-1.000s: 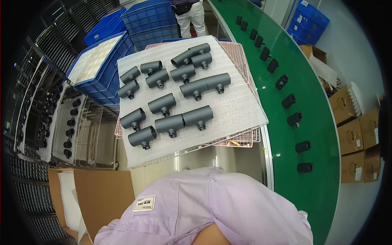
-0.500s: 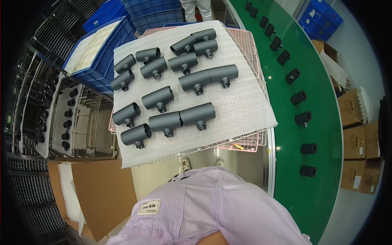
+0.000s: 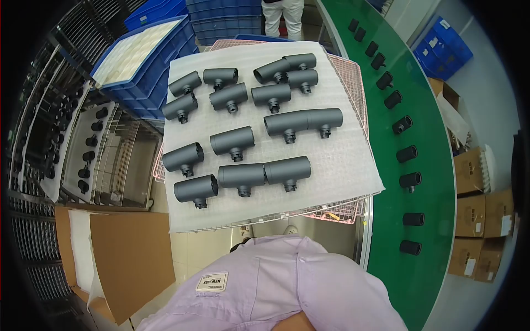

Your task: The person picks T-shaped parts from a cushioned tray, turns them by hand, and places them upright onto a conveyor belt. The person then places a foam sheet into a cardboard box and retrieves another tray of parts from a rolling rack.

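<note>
Neither of my hands shows in the view. At the bottom edge a small patch of bare skin (image 3: 294, 322) appears by my lilac shirt (image 3: 237, 292); which part of the body it is I cannot tell. Before me, several dark grey T-shaped tube parts (image 3: 232, 142) lie in loose rows on a white foam sheet (image 3: 326, 165). Each has a wide barrel and a short ribbed stub. Some barrels lie end to end, such as the long pair (image 3: 303, 122) at the right. The sheet rests on pink wire racks (image 3: 353, 91).
To the right runs a green conveyor belt (image 3: 386, 287) carrying a line of dark tube parts (image 3: 407, 153). Cardboard boxes (image 3: 469, 215) stand beyond it. Blue crates (image 3: 223, 22), a metal shelf rack (image 3: 124, 160) and an open carton (image 3: 132, 259) are leftward. A person's white trousers (image 3: 282, 17) show behind.
My view has shifted, so the sheet and its parts sit slightly lower and further right. The parts keep their arrangement on the sheet.
</note>
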A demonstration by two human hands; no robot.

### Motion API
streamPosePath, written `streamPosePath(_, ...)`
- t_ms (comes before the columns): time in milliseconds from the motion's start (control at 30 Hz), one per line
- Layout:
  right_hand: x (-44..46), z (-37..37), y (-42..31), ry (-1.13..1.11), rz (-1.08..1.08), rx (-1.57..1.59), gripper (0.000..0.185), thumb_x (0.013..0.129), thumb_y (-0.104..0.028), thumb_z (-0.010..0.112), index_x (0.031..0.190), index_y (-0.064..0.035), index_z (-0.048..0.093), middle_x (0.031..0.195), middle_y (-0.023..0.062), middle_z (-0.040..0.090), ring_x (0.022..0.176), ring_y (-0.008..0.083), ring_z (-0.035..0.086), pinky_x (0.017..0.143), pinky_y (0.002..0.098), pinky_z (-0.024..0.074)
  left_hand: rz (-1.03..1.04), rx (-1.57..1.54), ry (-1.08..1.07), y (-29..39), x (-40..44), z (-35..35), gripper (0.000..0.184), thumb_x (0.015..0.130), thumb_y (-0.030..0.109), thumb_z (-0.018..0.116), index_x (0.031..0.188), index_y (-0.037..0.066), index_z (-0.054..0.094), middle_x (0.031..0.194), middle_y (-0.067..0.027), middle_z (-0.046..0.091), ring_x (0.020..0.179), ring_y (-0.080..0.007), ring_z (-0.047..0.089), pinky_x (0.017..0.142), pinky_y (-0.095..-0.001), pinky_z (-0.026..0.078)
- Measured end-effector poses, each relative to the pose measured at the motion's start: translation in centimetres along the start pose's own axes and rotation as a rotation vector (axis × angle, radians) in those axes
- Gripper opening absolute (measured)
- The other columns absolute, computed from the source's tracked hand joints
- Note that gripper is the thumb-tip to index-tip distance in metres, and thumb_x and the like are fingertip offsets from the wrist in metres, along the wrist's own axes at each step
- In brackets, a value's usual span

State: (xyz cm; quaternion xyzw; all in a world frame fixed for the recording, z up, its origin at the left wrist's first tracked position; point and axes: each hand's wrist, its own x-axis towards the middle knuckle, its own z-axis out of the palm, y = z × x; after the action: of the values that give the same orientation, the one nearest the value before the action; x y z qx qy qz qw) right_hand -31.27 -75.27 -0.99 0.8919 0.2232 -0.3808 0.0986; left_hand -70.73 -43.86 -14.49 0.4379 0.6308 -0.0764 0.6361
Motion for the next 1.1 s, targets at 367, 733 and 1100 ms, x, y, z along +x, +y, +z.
streamPosePath(367,4.3,-4.2,-6.3,-0.004,-0.283,-0.066,0.028,0.085,-0.028,0.055,0.101,-0.0081,0.066,0.102,0.0162,0.068,0.098,0.0319,0.065,0.08,0.042,0.0519,0.311,0.046,-0.154,10.3,-1.7,3.4,0.038,0.098,0.029,0.048,0.123,0.002,0.057,0.103,-0.0128,0.069,0.093,-0.0213,0.066,0.081,-0.0295,0.05)
streamPosePath(733,7.3,-3.5,-6.8,-0.072,-0.447,-0.098,0.035,0.086,-0.038,0.057,0.095,-0.0076,0.07,0.099,0.0151,0.069,0.09,0.0277,0.067,0.078,0.0396,0.0518,0.582,-0.045,-0.418,18.6,-10.0,10.3,0.039,0.098,0.03,0.048,0.124,0.003,0.056,0.103,-0.013,0.069,0.094,-0.0218,0.067,0.081,-0.0295,0.05)
streamPosePath(1100,-5.6,-18.5,-6.0,-0.032,-0.714,0.476,0.04,0.092,-0.041,0.056,0.092,-0.0044,0.072,0.076,0.0113,0.066,0.071,0.0184,0.063,0.067,0.0302,0.0489,0.418,-0.042,-0.114,8.5,-7.2,0.3,0.04,0.098,0.031,0.048,0.125,0.003,0.056,0.103,-0.0133,0.069,0.094,-0.0223,0.067,0.081,-0.0295,0.05)
